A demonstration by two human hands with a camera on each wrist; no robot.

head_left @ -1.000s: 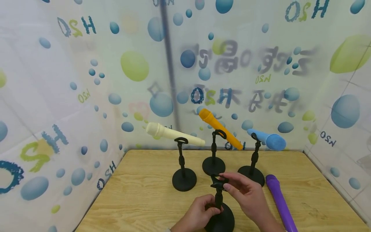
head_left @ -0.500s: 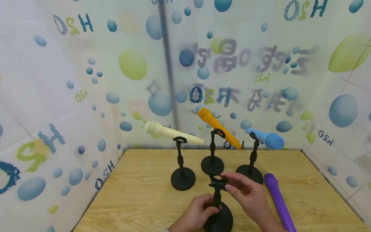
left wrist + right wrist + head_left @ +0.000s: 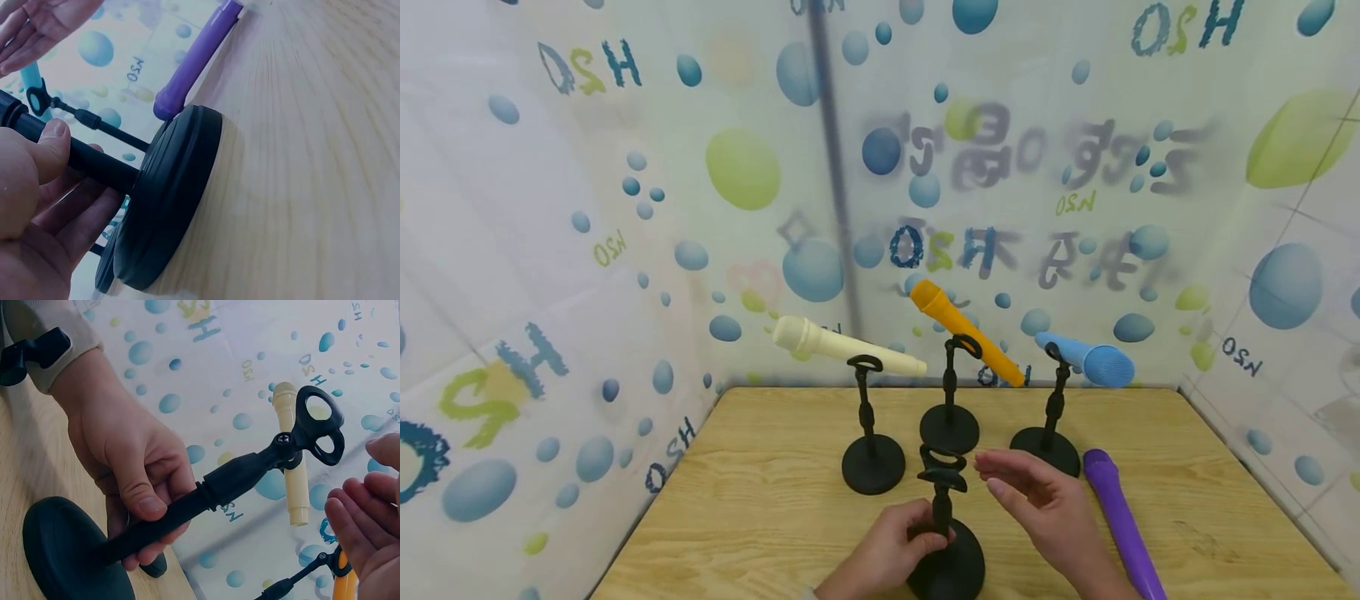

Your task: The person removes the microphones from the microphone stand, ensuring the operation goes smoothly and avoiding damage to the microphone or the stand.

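My left hand (image 3: 891, 546) grips the pole of a black microphone stand (image 3: 946, 567) at the table's front; its round base looks level with the tabletop. In the right wrist view the stand's empty clip (image 3: 319, 425) shows clearly, above the left hand's grip. Just right of that clip, my right hand (image 3: 1037, 508) holds nothing, its fingers apart from the stand. A purple microphone (image 3: 1123, 521) lies on the table to the right of this hand.
Behind stand three more black stands, carrying a cream microphone (image 3: 842, 346), an orange microphone (image 3: 966, 331) and a blue microphone (image 3: 1090, 361). The wooden table (image 3: 737, 500) meets a patterned curtain (image 3: 760, 275) at the back and sides.
My right hand has let go of the clip. The stand in my left hand has shifted slightly left, away from the right hand. The other stands and microphones stay in place.
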